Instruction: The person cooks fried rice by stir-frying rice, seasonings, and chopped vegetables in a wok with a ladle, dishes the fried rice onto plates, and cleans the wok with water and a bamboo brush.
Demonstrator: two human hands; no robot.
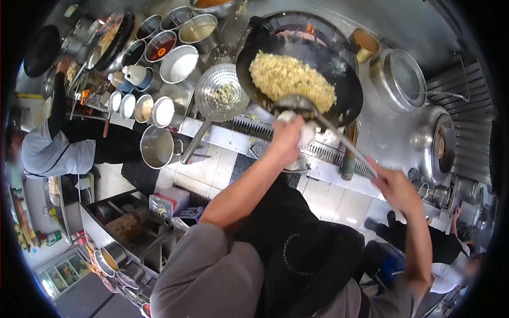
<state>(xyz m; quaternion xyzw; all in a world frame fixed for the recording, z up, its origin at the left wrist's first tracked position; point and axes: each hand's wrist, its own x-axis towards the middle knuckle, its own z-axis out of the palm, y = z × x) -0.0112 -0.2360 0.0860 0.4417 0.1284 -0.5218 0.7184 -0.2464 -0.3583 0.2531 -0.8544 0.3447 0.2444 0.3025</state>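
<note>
My left hand point(288, 139) is closed around a white cloth point(306, 135) at the near rim of a black wok point(347, 100). In my right hand point(395, 186) is the long handle of a metal ladle point(343, 139). Its bowl lies in the near side of the wok, against a heap of fried rice point(291, 77). The wok is tilted towards me on the burner, where a flame point(310, 28) shows behind it. Left of the wok rests a perforated strainer point(208, 103) with scraps of rice in it.
Metal seasoning pots point(179, 63) and small bowls point(163, 111) stand at the left. A steel pot point(157, 147) sits at the counter's front edge. Lidded pots point(403, 79) are at the right. One co-worker point(47, 151) works at the left stove; another person point(448, 273) is at lower right.
</note>
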